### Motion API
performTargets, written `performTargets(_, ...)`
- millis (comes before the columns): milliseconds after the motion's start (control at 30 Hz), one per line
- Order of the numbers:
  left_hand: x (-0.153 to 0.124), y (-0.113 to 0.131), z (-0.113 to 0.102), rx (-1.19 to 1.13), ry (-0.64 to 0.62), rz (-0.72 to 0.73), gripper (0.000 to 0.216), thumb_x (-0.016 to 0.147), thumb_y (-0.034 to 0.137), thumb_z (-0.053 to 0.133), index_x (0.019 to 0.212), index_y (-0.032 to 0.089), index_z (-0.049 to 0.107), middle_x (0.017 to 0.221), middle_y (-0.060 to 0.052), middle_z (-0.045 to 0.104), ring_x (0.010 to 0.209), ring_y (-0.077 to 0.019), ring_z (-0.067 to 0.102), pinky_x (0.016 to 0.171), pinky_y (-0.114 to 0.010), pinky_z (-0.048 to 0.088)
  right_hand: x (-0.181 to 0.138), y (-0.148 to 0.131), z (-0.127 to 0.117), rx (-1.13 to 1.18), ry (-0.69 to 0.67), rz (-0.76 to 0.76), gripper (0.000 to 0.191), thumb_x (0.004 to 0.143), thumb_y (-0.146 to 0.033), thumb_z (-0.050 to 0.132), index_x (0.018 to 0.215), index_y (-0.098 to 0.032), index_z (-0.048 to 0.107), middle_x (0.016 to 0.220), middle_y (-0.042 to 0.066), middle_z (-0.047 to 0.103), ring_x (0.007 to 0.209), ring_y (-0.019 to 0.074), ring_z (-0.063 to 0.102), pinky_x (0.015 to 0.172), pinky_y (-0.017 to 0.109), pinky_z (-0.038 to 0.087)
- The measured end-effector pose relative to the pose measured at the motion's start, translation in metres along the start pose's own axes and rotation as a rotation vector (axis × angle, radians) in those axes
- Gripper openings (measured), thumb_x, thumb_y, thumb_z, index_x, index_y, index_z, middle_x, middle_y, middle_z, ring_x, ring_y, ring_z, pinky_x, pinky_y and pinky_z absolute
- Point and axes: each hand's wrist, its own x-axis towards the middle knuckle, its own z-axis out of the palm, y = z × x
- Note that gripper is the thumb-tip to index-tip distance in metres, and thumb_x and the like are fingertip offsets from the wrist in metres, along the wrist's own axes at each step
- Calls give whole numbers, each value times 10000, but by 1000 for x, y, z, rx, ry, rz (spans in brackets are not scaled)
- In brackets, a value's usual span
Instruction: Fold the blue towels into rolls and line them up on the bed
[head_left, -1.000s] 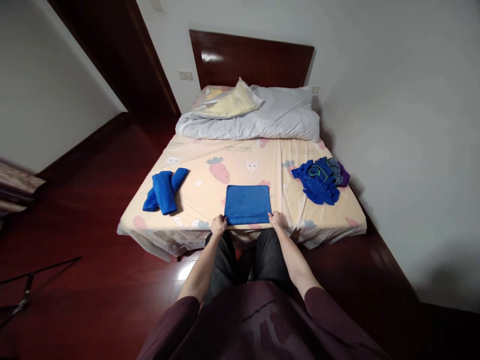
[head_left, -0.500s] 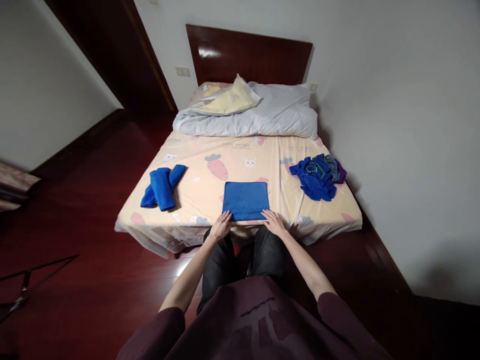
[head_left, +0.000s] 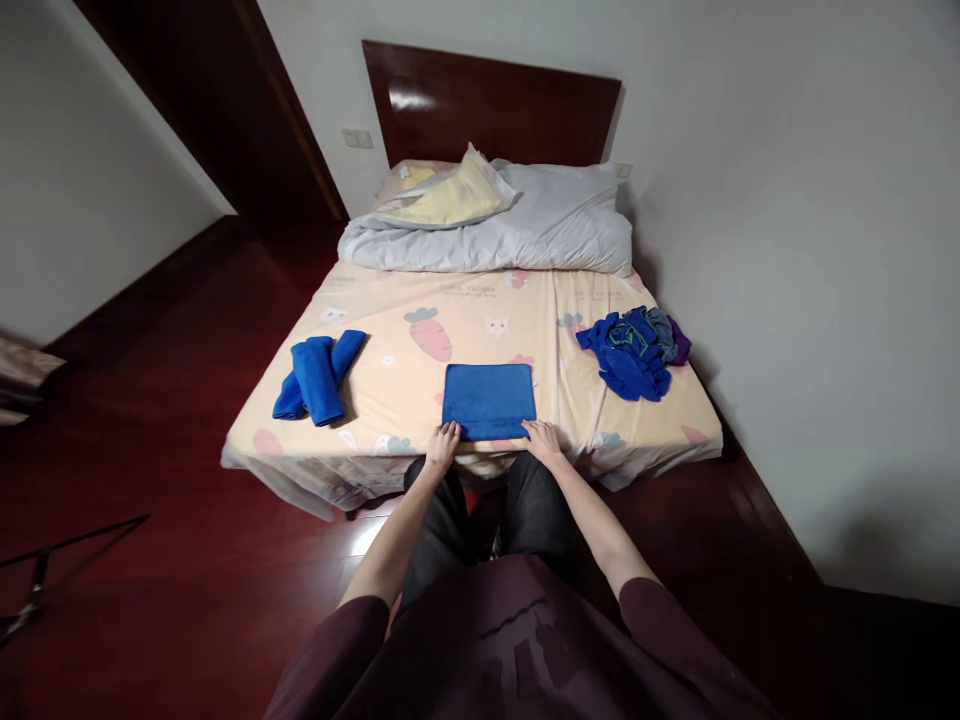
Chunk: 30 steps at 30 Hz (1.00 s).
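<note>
A blue towel (head_left: pixel 489 396) lies flat as a rectangle near the front edge of the bed. At its near left corner, my left hand (head_left: pixel 444 440) is closed, with bent fingertips gripping the edge. My right hand (head_left: pixel 541 438) grips the near right corner in the same way, thumb side toward the towel. A faint crease runs across the towel just beyond my fingers. To the left, two rolled blue towels (head_left: pixel 318 380) lie crossed, one resting on the other. A crumpled heap of blue, grey and purple cloths (head_left: pixel 636 352) sits at the right.
The bed (head_left: pixel 420 300) has a carrot-print sheet. A grey quilt (head_left: pixel 555 225) and a pale yellow pillow (head_left: pixel 457 198) lie by the dark headboard (head_left: pixel 495 105). A wall (head_left: pixel 810 300) stands close on the right. A thin black stand (head_left: pixel 41 575) is on the floor at left.
My fingers have curled in at the towel's near corners, where they lay flatter before. The towel and the other cloths stay in place; the view has shifted slightly.
</note>
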Motion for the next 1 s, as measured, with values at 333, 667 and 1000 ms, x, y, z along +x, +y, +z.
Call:
performTargets(333,-8,-9,-30,-93,-32,-16,517,865,93,495,1325,233,685,1381,-168,688,1336,-325,610,1205,-526,375,11,1,-14,107,10,77,370,930,-64,560,1158,-217,809,1193,158,769,1222,275,663,1122,373,440)
performTargets(667,-9,-26,-42,-360,9,-217,358,920,283,561,1223,194,729,1189,-93,784,1096,-234,736,985,-330,566,8,22,-1,456,140,171,325,891,-227,617,1170,-160,769,1157,95,793,1004,200,736,923,303,573)
performTargets(1000,-6,-23,-32,-389,112,-392,295,943,411,557,1001,166,711,945,-108,780,950,-256,737,878,-350,565,12,25,13,571,285,271,400,896,-564,594,749,-193,627,720,57,695,727,211,673,624,251,508)
